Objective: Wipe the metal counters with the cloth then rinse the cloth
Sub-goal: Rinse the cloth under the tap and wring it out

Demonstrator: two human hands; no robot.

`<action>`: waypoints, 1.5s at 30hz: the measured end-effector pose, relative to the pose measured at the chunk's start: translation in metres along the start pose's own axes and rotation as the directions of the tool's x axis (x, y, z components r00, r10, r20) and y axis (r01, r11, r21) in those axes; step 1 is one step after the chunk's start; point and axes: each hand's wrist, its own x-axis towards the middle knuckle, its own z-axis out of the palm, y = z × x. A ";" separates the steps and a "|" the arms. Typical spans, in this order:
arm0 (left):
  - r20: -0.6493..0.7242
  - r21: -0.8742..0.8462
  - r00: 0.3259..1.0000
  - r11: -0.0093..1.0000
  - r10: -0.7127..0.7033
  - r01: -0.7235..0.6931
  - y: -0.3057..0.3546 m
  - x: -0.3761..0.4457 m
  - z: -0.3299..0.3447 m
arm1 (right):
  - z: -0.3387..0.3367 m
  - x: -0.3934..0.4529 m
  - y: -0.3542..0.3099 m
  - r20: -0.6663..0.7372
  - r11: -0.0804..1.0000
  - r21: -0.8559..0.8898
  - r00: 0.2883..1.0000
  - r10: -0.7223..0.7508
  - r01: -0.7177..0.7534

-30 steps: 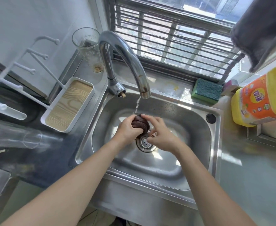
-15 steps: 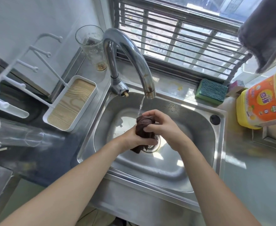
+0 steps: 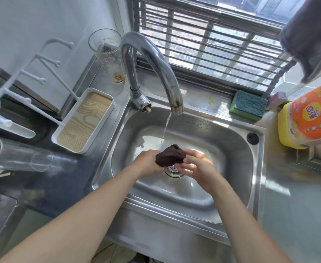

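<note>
A dark brown cloth [image 3: 170,155], bunched into a wad, sits between both hands low in the steel sink [image 3: 237,158], just above the drain [image 3: 173,170]. My left hand [image 3: 146,162] grips its left side. My right hand [image 3: 195,167] holds its right end with blurred fingers. A thin stream of water [image 3: 166,126] runs from the curved tap [image 3: 156,67] and falls just behind the cloth. The metal counter [image 3: 296,202] lies to the right of the sink.
A green sponge [image 3: 247,105] lies on the back ledge. At right stands a yellow and orange detergent bottle [image 3: 307,118]. To the left are a white tray with wood insert [image 3: 84,120], a white rack [image 3: 13,95], a tall glass [image 3: 108,56] and a lying clear glass [image 3: 13,155].
Both hands with the cloth have dropped lower in the sink, out from under the stream. The cloth has gone from a twisted, upright shape to a wad.
</note>
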 end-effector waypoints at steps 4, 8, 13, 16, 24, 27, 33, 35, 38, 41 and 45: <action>-0.205 0.254 0.859 0.873 0.470 -0.417 0.002 0.002 -0.005 | -0.016 -0.006 -0.007 0.187 0.985 0.153 0.981 0.056 -0.085; -0.228 0.405 0.585 0.622 0.779 -0.671 0.016 -0.003 -0.007 | -0.003 0.002 -0.003 -0.028 0.987 0.152 0.998 -0.047 0.051; -0.111 0.446 0.418 0.421 0.902 -0.790 0.029 -0.010 -0.005 | 0.006 0.017 0.003 0.296 0.916 0.290 0.936 0.191 -0.278; -0.115 0.482 0.421 0.421 0.900 -0.768 0.027 -0.011 -0.005 | 0.002 0.015 0.008 0.700 0.875 0.150 0.675 0.235 -0.460; 0.048 0.773 0.784 0.474 0.619 -0.422 0.016 -0.004 -0.007 | 0.024 0.024 -0.001 0.403 0.788 -0.571 0.759 0.512 -0.228; 0.079 0.803 0.929 0.529 0.363 -0.275 0.024 -0.009 0.005 | 0.035 0.032 -0.002 0.162 0.431 -0.901 0.885 0.437 -0.048; 0.039 0.707 0.990 0.696 0.136 -0.123 0.025 -0.011 0.026 | 0.042 0.027 0.006 0.199 -0.341 -0.920 0.980 0.016 0.192; 0.049 0.546 0.998 0.835 0.049 -0.068 0.025 -0.011 0.030 | 0.035 0.028 0.006 0.316 -0.466 -0.846 0.948 -0.045 0.260; 0.113 0.244 0.993 0.970 -0.038 0.010 0.027 -0.012 0.036 | 0.024 0.032 0.001 0.483 -0.610 -0.715 0.872 -0.076 0.342; 0.281 -0.168 0.958 0.980 -0.056 0.107 0.031 -0.020 0.041 | 0.013 0.033 0.000 0.585 -0.635 -0.657 0.806 -0.088 0.408; 0.499 -0.395 0.856 0.844 -0.133 0.362 0.036 -0.026 0.039 | 0.001 0.034 0.003 0.640 -0.575 -0.692 0.740 -0.208 0.437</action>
